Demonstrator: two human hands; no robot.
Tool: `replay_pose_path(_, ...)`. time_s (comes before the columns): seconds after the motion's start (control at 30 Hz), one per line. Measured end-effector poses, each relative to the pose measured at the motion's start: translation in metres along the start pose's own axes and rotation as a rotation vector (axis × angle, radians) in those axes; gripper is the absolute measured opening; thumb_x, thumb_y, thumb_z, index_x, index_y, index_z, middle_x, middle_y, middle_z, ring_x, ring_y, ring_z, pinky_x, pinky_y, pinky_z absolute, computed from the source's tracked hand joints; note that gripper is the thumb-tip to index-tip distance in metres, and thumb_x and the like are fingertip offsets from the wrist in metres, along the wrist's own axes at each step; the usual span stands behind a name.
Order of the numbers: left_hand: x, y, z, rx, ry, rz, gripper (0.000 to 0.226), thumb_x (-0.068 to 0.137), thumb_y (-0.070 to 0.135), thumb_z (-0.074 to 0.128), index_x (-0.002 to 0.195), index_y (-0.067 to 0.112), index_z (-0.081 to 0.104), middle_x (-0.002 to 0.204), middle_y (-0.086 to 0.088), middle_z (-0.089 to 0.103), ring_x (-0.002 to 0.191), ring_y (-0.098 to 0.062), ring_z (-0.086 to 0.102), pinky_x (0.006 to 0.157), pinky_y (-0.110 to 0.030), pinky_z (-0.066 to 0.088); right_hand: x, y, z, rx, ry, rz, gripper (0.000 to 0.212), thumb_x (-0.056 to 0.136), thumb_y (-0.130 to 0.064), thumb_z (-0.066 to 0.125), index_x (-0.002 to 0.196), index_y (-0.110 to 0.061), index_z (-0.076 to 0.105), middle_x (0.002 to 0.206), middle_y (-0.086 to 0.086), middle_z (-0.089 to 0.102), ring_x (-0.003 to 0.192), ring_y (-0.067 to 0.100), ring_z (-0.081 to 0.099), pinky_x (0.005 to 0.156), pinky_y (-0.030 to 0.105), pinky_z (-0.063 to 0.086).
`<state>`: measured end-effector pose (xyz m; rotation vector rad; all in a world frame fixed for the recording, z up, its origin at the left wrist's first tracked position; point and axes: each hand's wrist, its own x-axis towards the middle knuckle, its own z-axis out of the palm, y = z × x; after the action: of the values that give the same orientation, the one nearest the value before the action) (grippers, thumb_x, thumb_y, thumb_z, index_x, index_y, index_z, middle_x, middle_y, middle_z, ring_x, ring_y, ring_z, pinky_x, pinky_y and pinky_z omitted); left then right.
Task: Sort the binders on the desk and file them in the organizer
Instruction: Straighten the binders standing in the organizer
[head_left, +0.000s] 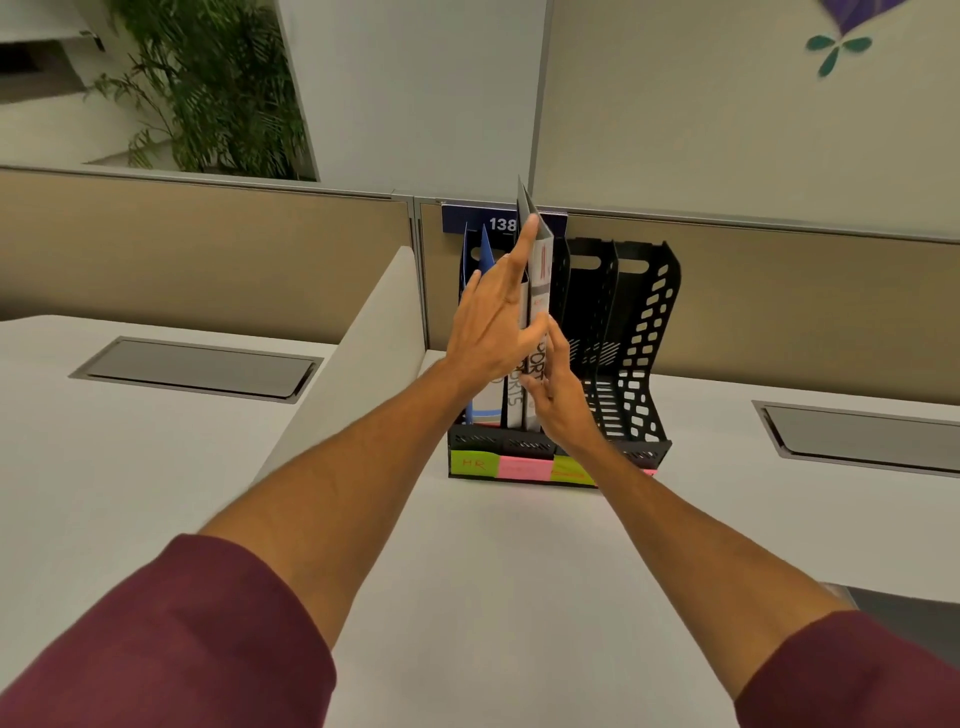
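Note:
A black perforated organizer (641, 332) stands on the desk against the partition, with green and pink sticky labels (522, 467) along its front. A blue binder (485, 254) sits in its leftmost slot. A white-and-grey binder (541, 270) stands upright in the second slot, rising above the dividers. My left hand (493, 317) presses flat against this binder's left face, fingers spread, index finger reaching up to its top. My right hand (558, 395) pinches the binder's lower front edge. The two right-hand slots look empty.
The white desk (467, 571) spreads in front of the organizer. Grey cable hatches (197, 369) (862, 434) are set into the desks left and right. A beige partition (779, 291) with a numbered blue plate (501, 223) runs behind. A white divider (374, 332) slopes on the left.

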<state>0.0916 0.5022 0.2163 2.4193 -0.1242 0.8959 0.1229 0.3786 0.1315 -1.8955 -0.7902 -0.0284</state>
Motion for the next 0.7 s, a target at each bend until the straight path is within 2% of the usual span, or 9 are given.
replay_pose_path(0.07, -0.001, -0.001, 0.002, 0.037, -0.03, 0.01, 0.084, 0.083, 0.027, 0.064, 0.152, 0.021, 0.016, 0.139, -0.003, 0.048, 0.123, -0.02, 0.051, 0.107, -0.057, 0.037, -0.006, 0.009, 0.002, -0.011, -0.012, 0.039, 0.078, 0.096, -0.002, 0.047, 0.153, -0.027, -0.001, 0.157, 0.005, 0.027, 0.114, 0.007, 0.055, 0.097, 0.035, 0.047)
replay_pose_path(0.17, -0.001, -0.003, 0.006, 0.139, -0.098, -0.015, 0.066, 0.084, 0.026, 0.065, 0.143, 0.018, 0.037, 0.148, -0.006, 0.039, 0.14, -0.024, 0.033, 0.113, -0.057, 0.026, -0.011, 0.017, 0.004, -0.002, -0.045, 0.068, 0.075, 0.097, 0.001, 0.042, 0.153, -0.022, 0.0, 0.154, 0.004, 0.03, 0.127, 0.005, 0.043, 0.099, 0.014, 0.041)
replay_pose_path(0.2, -0.001, -0.004, 0.007, 0.181, -0.107, -0.018, 0.061, 0.084, 0.026, 0.065, 0.14, 0.017, 0.041, 0.151, -0.006, 0.035, 0.142, -0.024, 0.028, 0.115, -0.055, 0.024, -0.013, 0.016, 0.004, 0.005, -0.066, 0.086, 0.072, 0.098, 0.0, 0.04, 0.153, -0.022, -0.001, 0.155, 0.003, 0.029, 0.13, 0.002, 0.038, 0.101, 0.012, 0.037)
replay_pose_path(0.27, -0.001, -0.003, 0.01, 0.237, -0.114, -0.03, 0.056, 0.085, 0.026, 0.064, 0.137, 0.016, 0.044, 0.154, -0.007, 0.03, 0.145, -0.026, 0.022, 0.117, -0.051, 0.022, -0.017, 0.014, 0.004, 0.008, -0.094, 0.102, 0.064, 0.102, -0.01, 0.035, 0.153, -0.023, -0.001, 0.156, 0.002, 0.028, 0.131, -0.001, 0.032, 0.105, 0.018, 0.032)
replay_pose_path(0.33, -0.001, 0.0, 0.011, 0.277, -0.122, -0.063, 0.059, 0.087, 0.026, 0.062, 0.14, 0.018, 0.04, 0.156, -0.007, 0.025, 0.146, -0.026, 0.016, 0.118, -0.05, 0.019, -0.019, 0.011, 0.002, 0.012, -0.107, 0.098, 0.062, 0.102, -0.025, 0.034, 0.154, -0.021, 0.0, 0.156, 0.004, 0.029, 0.136, 0.006, 0.033, 0.11, 0.026, 0.031)
replay_pose_path(0.4, -0.003, 0.004, 0.011, 0.321, -0.138, -0.094, 0.065, 0.089, 0.029, 0.06, 0.146, 0.022, 0.032, 0.159, -0.006, 0.018, 0.148, -0.026, 0.01, 0.119, -0.049, 0.015, -0.02, 0.01, -0.001, 0.012, -0.123, 0.122, 0.064, 0.102, -0.022, 0.036, 0.154, -0.017, -0.001, 0.157, 0.007, 0.027, 0.141, 0.017, 0.032, 0.115, 0.036, 0.029)
replay_pose_path(0.47, -0.009, 0.008, 0.01, 0.362, -0.158, -0.115, 0.073, 0.09, 0.034, 0.058, 0.151, 0.026, 0.019, 0.16, -0.005, 0.011, 0.148, -0.027, 0.006, 0.119, -0.049, 0.012, -0.023, 0.01, -0.006, -0.006, -0.12, 0.16, 0.065, 0.102, -0.012, 0.037, 0.153, -0.016, -0.002, 0.159, 0.007, 0.022, 0.144, 0.02, 0.027, 0.116, 0.035, 0.024)
replay_pose_path(0.57, -0.024, 0.017, 0.007, 0.391, -0.157, -0.154, 0.08, 0.09, 0.038, 0.057, 0.153, 0.028, 0.007, 0.161, -0.004, 0.006, 0.148, -0.027, 0.002, 0.119, -0.05, 0.012, -0.033, 0.011, -0.016, -0.061, -0.096, 0.177, 0.066, 0.101, -0.013, 0.043, 0.153, -0.016, 0.002, 0.159, 0.005, 0.022, 0.143, 0.018, 0.025, 0.105, 0.019, 0.02)
replay_pose_path(0.7, -0.062, 0.034, 0.009, 0.379, -0.105, -0.244, 0.082, 0.09, 0.04, 0.056, 0.153, 0.025, 0.006, 0.161, -0.004, 0.006, 0.148, -0.027, 0.003, 0.119, -0.05, 0.015, -0.052, 0.015, -0.032, -0.213, -0.086, 0.245, 0.064, 0.1, -0.021, 0.045, 0.153, -0.014, 0.01, 0.16, 0.005, 0.017, 0.147, 0.019, 0.018, 0.116, 0.033, 0.018)
